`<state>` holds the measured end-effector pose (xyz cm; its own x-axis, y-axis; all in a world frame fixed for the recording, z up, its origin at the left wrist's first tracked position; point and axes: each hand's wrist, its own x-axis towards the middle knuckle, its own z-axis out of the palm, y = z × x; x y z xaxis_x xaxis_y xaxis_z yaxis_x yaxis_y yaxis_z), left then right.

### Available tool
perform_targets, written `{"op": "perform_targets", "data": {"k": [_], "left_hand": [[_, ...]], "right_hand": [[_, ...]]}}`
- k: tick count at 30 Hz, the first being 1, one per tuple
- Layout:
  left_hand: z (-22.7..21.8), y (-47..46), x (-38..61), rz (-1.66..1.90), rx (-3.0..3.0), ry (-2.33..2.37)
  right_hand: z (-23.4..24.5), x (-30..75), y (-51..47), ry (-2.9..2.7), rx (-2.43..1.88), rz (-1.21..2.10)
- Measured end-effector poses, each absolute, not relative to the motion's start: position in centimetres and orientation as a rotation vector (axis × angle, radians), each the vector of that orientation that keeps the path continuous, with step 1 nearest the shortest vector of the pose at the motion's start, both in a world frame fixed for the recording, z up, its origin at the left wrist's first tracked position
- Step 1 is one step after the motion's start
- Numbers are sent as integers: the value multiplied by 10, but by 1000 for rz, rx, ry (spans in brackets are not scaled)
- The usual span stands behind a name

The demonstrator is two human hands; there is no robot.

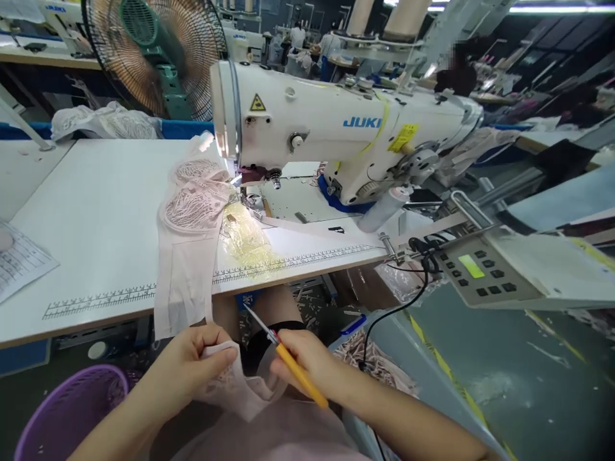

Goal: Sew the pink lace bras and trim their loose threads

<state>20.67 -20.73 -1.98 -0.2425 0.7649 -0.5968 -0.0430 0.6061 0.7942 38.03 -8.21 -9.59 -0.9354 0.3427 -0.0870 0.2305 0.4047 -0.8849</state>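
My left hand (192, 365) is closed on the edge of a pale pink bra piece (240, 394), pinched between thumb and fingers above my lap. Wrapped in my right hand (307, 362) is a seam ripper (300, 378) with a yellow-orange handle; its thin metal point aims up and left, away from the cloth. The right fingers also lie against the right end of the fabric. Ahead, a pale pink lace bra (192, 211) lies on the sewing table (110, 230) and hangs over its front edge, beside the needle area of a white sewing machine (312, 115).
A printed ruler (298, 261) runs along the table's front. Yellowish film (245, 237) lies below the needle. A control box (480, 269) juts out at right over a grey bin (432, 371) with fabric scraps. A purple basket (72, 410) stands lower left; a fan (158, 57) stands behind.
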Motion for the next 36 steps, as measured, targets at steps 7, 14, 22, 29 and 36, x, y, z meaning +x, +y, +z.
{"op": "perform_targets", "data": {"k": [7,14,22,29,36], "left_hand": [[-13,-215,219,1090,554,1815],[-16,-217,221,1305,514,1826],[-13,-220,226,1442,337,1931],[-7,-241,224,1544,172,1900],[0,-265,209,1529,155,1953]], "right_hand": [[-81,369,-84,-2284,-391,1711],[-76,365,-86,-2324,-367,1653],[-93,361,-98,-2581,-393,1328],[-88,368,-93,-2642,-412,1446],[-74,360,-85,-2361,-310,1695]]}}
